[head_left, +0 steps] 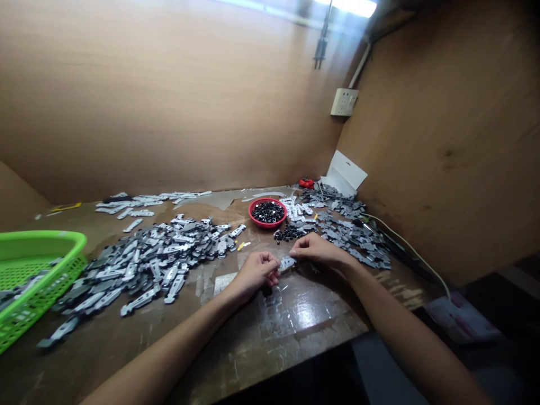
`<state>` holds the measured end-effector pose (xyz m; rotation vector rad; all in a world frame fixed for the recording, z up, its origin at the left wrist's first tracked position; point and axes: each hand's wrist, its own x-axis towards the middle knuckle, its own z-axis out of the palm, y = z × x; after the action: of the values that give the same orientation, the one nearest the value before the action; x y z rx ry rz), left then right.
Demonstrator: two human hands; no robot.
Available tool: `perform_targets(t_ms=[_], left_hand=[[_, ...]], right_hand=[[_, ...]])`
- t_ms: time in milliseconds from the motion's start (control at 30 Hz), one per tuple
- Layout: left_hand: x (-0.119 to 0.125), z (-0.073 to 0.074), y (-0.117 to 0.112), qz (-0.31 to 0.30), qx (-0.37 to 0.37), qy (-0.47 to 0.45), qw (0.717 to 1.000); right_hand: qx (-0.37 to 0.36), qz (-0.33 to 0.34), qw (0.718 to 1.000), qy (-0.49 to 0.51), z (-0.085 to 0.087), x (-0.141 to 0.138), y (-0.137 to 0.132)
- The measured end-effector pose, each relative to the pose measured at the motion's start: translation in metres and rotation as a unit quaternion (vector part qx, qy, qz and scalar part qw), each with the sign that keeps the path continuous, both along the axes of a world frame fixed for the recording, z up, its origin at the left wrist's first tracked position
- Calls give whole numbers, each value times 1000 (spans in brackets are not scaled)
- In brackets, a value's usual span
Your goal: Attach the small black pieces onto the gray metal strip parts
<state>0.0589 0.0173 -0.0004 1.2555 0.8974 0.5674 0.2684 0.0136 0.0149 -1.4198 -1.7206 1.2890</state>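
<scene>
Between my two hands is a small flat grey piece (287, 264), low over the front middle of the table. My left hand (258, 271) is closed with curled fingers at its left end. Thumb and fingertips of my right hand (317, 248) pinch its right end. Just beyond, small black parts (291, 233) lie loose on the table, and a red basket (255, 218) holds many more. To the left spreads a large heap of silver-grey elongated pieces (156, 256). More flat grey pieces (354, 239) are strewn right of my right hand. Fine details of the held piece are too small to make out.
A green perforated basket (71, 247) with grey pieces stands at the left edge. White strips (158, 198) lie at the back. A white card (348, 171) leans in the right corner, near a pale cable (415, 249). A plug (320, 49) hangs above.
</scene>
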Motion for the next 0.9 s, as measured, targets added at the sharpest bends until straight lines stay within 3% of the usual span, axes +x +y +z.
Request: perform_targets(t_ms=[167, 267, 367, 467, 633, 733, 900], left_hand=[[0, 0, 0, 3, -6, 4, 1000], [-1, -1, 1, 3, -11, 2, 1000], [-1, -2, 1, 0, -9, -2, 1000], [-1, -2, 1, -1, -8, -2, 1000], [-1, -2, 1, -2, -7, -3, 1000], [-1, -2, 1, 0, -10, 2, 1000], [0, -3, 2, 2, -16, 8, 1000]], right_hand=[[25, -28, 999, -1, 2, 6, 2], [104, -139, 984, -40, 1, 17, 8], [182, -217, 945, -163, -5, 24, 14], [199, -187, 926, -262, -10, 22, 15], [198, -166, 913, -317, -15, 14, 13], [203, -160, 925, -279, -12, 14, 13], [184, -134, 965, -132, 0, 13, 11]])
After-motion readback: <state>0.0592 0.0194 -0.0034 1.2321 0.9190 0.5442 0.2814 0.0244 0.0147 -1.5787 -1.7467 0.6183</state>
